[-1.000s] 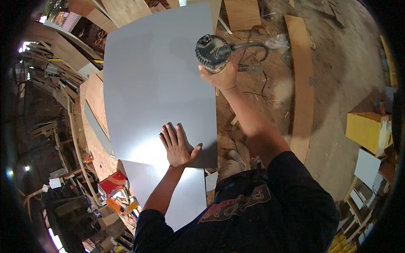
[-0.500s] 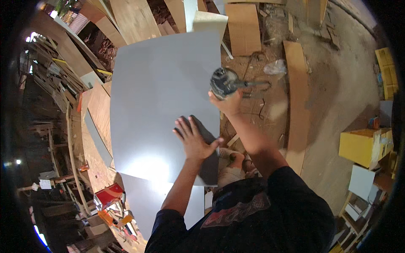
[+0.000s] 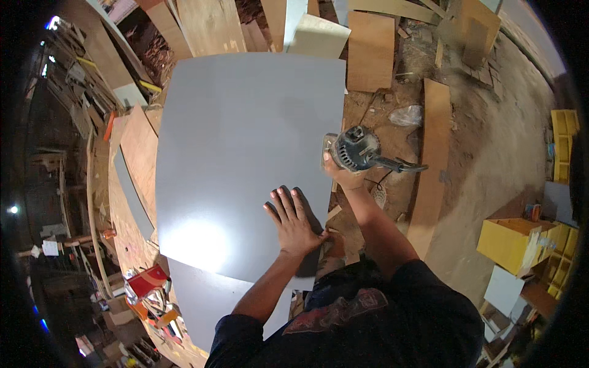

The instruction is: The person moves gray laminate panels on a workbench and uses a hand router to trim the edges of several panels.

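Smooth grey laminate sheet (image 3: 245, 159) with a soft sheen, dark metal-and-plastic trim router (image 3: 356, 149), raw matt plywood boards (image 3: 370, 50), rough dusty floor (image 3: 491, 153), yellow plastic crate (image 3: 510, 244)

My left hand (image 3: 294, 224) lies flat, fingers spread toward eleven o'clock. My right hand (image 3: 343, 175) is closed in a grip, arm stretched toward twelve.

grey sheet (image 3: 245, 153) flat, probably trimmer (image 3: 357, 149) at edge

A woodworking shop: plywood boards (image 3: 370, 49) and offcuts lie over a dusty dirt floor (image 3: 491, 159), timber strips (image 3: 92, 67) are stacked along the left, and a large grey laminate sheet (image 3: 245, 159) lies flat.
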{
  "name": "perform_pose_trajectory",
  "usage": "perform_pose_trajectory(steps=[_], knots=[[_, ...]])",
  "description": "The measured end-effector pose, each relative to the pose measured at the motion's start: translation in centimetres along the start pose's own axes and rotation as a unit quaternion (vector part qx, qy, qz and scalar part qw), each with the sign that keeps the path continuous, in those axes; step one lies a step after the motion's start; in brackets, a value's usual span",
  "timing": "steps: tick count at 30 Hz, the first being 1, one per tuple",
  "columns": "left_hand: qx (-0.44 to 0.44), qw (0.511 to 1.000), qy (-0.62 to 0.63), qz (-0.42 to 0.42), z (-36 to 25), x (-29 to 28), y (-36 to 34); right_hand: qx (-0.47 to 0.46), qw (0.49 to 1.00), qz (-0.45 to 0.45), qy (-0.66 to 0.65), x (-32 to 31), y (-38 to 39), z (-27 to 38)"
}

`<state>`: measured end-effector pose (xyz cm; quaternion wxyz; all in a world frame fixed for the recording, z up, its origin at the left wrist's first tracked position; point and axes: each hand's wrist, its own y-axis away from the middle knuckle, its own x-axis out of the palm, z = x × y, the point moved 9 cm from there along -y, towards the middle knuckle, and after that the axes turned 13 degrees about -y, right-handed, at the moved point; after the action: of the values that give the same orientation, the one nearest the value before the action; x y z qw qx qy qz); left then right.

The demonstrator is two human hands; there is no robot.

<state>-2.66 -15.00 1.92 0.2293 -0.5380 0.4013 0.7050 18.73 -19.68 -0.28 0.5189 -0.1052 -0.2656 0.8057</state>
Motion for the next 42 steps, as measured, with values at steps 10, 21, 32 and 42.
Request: perform_pose_trajectory(steps=[10,21,32,42], knots=[[0.008,0.998,-0.001,-0.059,0.6,1.2,0.3,-0.091,0.993,0.011,0.079,0.8,-7.0,0.1],[-0.001,0.998,0.014,-0.053,0.2,1.3,-0.4,-0.110,0.989,-0.076,0.060,-0.3,-15.2,-3.9],[0.013,0.995,-0.006,-0.094,-0.1,1.3,-0.4,-0.054,0.990,-0.095,0.084,-0.6,-22.3,-9.7],[-0.001,0.997,-0.010,-0.072,-0.2,1.5,-0.4,-0.032,0.989,-0.098,0.104,-0.3,-27.2,-13.2]])
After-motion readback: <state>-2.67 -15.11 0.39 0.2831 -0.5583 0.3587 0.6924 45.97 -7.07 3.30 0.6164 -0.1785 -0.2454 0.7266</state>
